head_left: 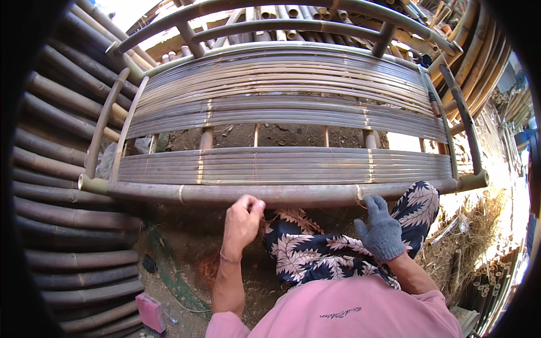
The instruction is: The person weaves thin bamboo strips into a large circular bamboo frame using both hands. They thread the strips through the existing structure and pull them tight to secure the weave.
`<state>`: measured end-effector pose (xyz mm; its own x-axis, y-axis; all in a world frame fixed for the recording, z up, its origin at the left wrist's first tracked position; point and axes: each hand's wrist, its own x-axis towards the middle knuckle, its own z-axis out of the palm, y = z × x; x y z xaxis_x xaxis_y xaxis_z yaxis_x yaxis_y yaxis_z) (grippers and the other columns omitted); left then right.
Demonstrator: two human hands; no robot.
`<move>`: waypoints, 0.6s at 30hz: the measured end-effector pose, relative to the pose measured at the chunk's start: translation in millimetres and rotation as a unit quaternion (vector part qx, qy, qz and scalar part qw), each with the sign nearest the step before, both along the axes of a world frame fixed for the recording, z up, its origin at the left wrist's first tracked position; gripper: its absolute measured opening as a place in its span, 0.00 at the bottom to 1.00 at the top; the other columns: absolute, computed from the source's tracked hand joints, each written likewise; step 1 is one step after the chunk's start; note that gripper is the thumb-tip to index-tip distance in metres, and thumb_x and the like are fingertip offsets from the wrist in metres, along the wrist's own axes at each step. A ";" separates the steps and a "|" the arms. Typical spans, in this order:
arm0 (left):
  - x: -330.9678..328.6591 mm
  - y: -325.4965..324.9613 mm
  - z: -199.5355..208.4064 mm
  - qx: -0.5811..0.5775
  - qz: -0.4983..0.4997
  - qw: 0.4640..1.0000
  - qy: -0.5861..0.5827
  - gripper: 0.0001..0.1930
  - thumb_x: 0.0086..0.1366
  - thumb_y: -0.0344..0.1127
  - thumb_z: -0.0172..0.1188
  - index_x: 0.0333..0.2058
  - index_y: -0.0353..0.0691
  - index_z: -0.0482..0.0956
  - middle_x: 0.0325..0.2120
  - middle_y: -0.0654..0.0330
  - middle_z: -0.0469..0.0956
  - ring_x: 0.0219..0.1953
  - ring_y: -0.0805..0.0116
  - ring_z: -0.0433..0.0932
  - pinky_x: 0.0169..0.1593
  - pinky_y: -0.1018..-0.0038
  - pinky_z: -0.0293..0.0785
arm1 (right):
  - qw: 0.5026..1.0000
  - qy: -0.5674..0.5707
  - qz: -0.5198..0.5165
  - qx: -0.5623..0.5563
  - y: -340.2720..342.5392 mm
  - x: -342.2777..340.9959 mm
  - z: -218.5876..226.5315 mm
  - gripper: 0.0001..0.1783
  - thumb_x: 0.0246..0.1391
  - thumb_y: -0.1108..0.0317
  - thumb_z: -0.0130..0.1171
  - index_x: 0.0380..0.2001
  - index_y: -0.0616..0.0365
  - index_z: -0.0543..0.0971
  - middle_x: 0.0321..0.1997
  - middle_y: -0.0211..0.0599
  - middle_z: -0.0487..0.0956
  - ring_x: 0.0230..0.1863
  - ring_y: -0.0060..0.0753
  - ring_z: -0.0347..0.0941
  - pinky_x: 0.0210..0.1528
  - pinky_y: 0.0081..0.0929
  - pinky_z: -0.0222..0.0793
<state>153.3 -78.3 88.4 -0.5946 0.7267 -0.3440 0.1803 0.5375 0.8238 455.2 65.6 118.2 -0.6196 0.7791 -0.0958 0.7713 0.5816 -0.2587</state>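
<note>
A bamboo bench [242, 194] with a slatted seat spans the view ahead of me, its thick round front rail closest to my body. My left hand [242, 222], bare with a thin band at the wrist, is at the near side of that rail, left of the middle. Its fingers are curled together, and whatever they hold, if anything, is hidden. Farther right, my right hand [381, 230] wears a grey knit glove. Its thumb stands apart from the fingers, which point toward the front rail, and nothing shows in it. Behind the rail lie split bamboo slats [282, 165].
A gap between two slat groups shows the soil below. At the seat's right end lies a slim dark-handled tool [434, 104]. Stacked bamboo poles [79, 259] line the left side. A pink box [151, 312] sits at lower left. Fibre shavings [479, 225] cover ground at right.
</note>
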 end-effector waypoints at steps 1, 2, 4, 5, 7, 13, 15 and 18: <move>7.3 -8.0 11.4 0.029 -0.029 0.997 -0.063 0.12 0.68 0.39 0.60 0.36 0.33 0.80 0.24 0.58 0.79 0.35 0.68 0.79 0.45 0.71 0.73 | 0.999 0.030 -0.012 -0.028 0.0 -12.5 8.5 0.31 0.58 0.56 0.61 0.61 0.58 0.68 0.60 0.51 0.72 0.46 0.56 0.79 0.43 0.47 0.78; 13.4 -17.8 20.1 0.060 -0.056 0.989 -0.121 0.12 0.68 0.38 0.60 0.36 0.32 0.80 0.26 0.60 0.78 0.36 0.72 0.77 0.44 0.74 0.74 | 0.997 0.063 0.011 -0.049 1.4 -27.0 8.8 0.30 0.58 0.56 0.60 0.60 0.57 0.68 0.59 0.51 0.73 0.46 0.56 0.79 0.44 0.46 0.78; 18.2 -29.5 31.9 0.169 -0.091 0.977 -0.090 0.07 0.68 0.31 0.60 0.35 0.33 0.78 0.39 0.62 0.76 0.41 0.74 0.75 0.45 0.77 0.71 | 0.987 0.128 0.052 -0.084 5.6 -57.5 7.6 0.29 0.59 0.56 0.60 0.59 0.57 0.69 0.57 0.50 0.74 0.46 0.55 0.79 0.44 0.45 0.78; 19.7 -31.4 33.0 0.279 -0.062 0.953 -0.100 0.04 0.68 0.29 0.60 0.36 0.34 0.78 0.46 0.60 0.71 0.48 0.73 0.71 0.52 0.76 0.68 | 0.982 0.155 0.088 -0.058 10.2 -76.7 3.0 0.27 0.59 0.56 0.59 0.58 0.57 0.71 0.53 0.49 0.77 0.47 0.55 0.79 0.46 0.44 0.77; 12.0 -26.5 34.2 0.397 0.016 0.916 -0.051 0.07 0.71 0.33 0.58 0.36 0.36 0.77 0.56 0.54 0.70 0.59 0.63 0.69 0.65 0.68 0.61 | 0.967 0.200 0.089 -0.132 17.7 -110.4 -12.6 0.26 0.59 0.55 0.60 0.57 0.57 0.71 0.52 0.49 0.77 0.48 0.55 0.78 0.46 0.45 0.77; -52.2 -10.8 18.9 0.638 0.157 0.704 -0.271 0.09 0.75 0.38 0.51 0.39 0.41 0.74 0.29 0.62 0.74 0.34 0.68 0.76 0.60 0.59 0.71 | 0.963 0.187 0.172 0.085 74.0 -213.2 -65.0 0.25 0.57 0.54 0.59 0.53 0.56 0.74 0.50 0.50 0.79 0.52 0.54 0.76 0.51 0.50 0.74; -73.2 -20.6 9.0 0.576 0.247 0.749 -0.218 0.09 0.76 0.39 0.51 0.37 0.41 0.73 0.24 0.67 0.68 0.26 0.76 0.67 0.47 0.68 0.77 | 0.982 0.079 0.169 -0.014 111.6 -243.3 -89.3 0.28 0.54 0.47 0.61 0.50 0.56 0.80 0.48 0.48 0.82 0.51 0.54 0.77 0.53 0.49 0.73; -86.7 -38.6 -29.5 0.255 0.337 0.903 0.080 0.11 0.72 0.39 0.56 0.40 0.36 0.77 0.26 0.65 0.69 0.28 0.71 0.71 0.36 0.71 0.74 | 0.935 -0.021 0.202 -0.290 148.9 -272.5 -95.7 0.31 0.49 0.41 0.62 0.45 0.56 0.84 0.47 0.46 0.84 0.49 0.53 0.79 0.53 0.44 0.73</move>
